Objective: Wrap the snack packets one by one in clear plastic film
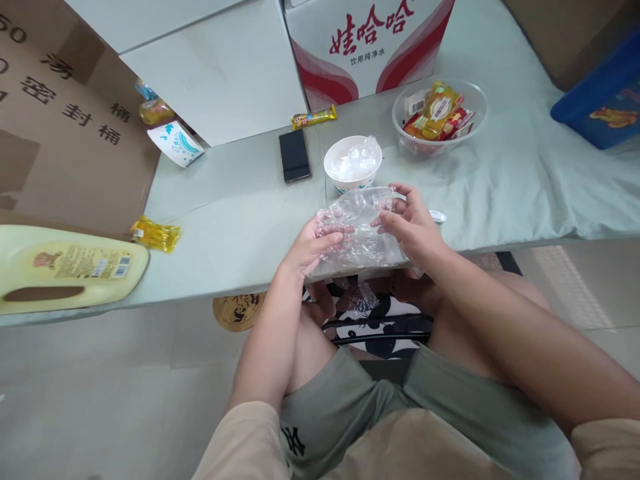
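Observation:
A crinkled clear plastic bag (367, 230) lies at the table's front edge between my two hands. My left hand (315, 245) has its fingers in or under the film on the left side, with the thumb on top. On the opposite side my right hand (413, 223) grips the film with curled fingers. Just beyond the bag stands a white paper bowl (350, 179), with crumpled clear plastic (357, 159) inside it. A small white object (438, 217) lies by my right wrist, partly hidden.
Behind the bowl are a phone (295, 157), a yellow snack packet (315, 118) and a clear plastic tub (400, 120) of wrapped snacks. Cardboard boxes (350, 80) line the back. At left lie a pale yellow jug (110, 267) and a yellow wrapper (156, 235). A blue package (600, 100) stands right.

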Available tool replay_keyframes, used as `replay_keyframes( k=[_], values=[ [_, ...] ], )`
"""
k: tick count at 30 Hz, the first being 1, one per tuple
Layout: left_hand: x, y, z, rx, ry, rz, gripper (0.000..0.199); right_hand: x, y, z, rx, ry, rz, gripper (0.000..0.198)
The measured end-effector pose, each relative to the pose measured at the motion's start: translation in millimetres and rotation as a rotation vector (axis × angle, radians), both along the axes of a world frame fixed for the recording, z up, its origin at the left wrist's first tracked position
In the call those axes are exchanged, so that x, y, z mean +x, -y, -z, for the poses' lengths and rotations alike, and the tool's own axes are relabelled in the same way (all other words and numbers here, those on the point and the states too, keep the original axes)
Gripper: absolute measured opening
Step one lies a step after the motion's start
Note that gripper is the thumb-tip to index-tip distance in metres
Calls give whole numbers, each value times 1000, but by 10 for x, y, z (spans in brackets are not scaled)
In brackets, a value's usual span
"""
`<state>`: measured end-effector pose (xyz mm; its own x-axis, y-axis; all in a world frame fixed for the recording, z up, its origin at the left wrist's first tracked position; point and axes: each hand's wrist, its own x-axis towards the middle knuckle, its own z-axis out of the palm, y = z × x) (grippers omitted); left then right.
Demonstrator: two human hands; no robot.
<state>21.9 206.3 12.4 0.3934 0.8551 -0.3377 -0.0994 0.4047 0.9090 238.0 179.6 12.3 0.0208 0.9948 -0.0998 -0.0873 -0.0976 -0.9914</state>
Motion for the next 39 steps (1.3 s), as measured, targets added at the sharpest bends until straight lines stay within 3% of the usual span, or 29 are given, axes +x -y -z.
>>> replay_keyframes(
  k=[3,7,11,14,19,24,29,35,39],
  values=[
    [14,-12,18,66,-1,-89,56,18,4,-12,-51,-7,-99,54],
    [11,4,-12,59,27,-104,55,5,43,-84,-93,128,-261,27],
    [24,27,-48,-55,23,-46,56,-37,54,-114,-135,101,-208,20],
    [33,21,-46,-20,-67,-33,45,-59,49,-131,-175,96,-177,13],
    [21,11,-36,83,-31,-187,39,-67,44,-177,-271,136,-178,21],
    [26,29,-70,-75,-57,-48,47,-65,51,-149,-222,9,-173,28],
    [-23,27,-78,-37,52,-63,45,-48,39,-106,-275,-273,-147,35],
    [-181,-31,-30,-77,272,36,42,31,22,-145,-299,-420,-238,30],
    [-191,-59,-9,-55,193,14,54,48,4,-134,-281,-416,-276,40]
  ],
)
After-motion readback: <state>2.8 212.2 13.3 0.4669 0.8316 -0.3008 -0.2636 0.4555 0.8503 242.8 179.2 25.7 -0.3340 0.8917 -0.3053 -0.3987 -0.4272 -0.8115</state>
